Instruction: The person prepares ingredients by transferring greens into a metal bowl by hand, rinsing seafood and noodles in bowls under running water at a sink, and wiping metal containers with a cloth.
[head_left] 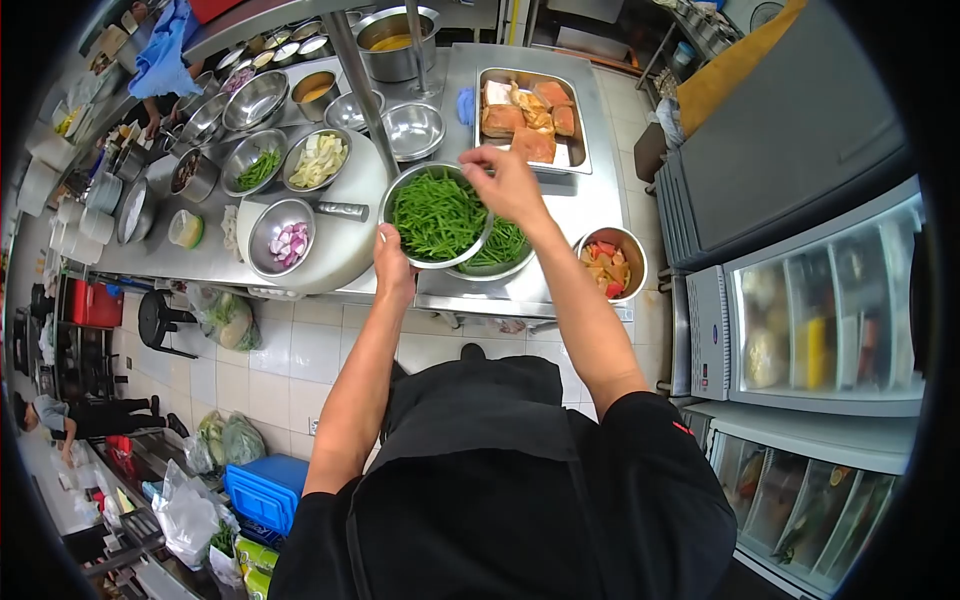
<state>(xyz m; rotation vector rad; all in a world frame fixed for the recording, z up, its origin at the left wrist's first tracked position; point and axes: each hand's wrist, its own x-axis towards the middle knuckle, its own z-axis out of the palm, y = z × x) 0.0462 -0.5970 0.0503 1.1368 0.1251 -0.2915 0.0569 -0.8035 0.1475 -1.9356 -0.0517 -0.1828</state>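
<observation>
A steel bowl (pixel 384 212) of cut green beans (pixel 436 218) is in my left hand (pixel 392 265), thumb at the rim and fingers around the side. My right hand (pixel 508 186) is at the bowl's far right rim. Its fingers are curled with the tips close together; whether they pinch a bean or the rim I cannot make out. Below and to the right, a second bowl (pixel 520 264) stands on the counter, partly hidden by the first, with more green beans (pixel 502 243) in it.
A steel tray (pixel 583 150) of browned blocks stands beyond my right hand. A pot (pixel 640 268) of cut vegetables is at the right. Leftward, a knife (pixel 342 211) lies on a round white board (pixel 345 250) near bowls of onion (pixel 289 244) and pale slices (pixel 319 160). A metal post (pixel 362 100) rises close by.
</observation>
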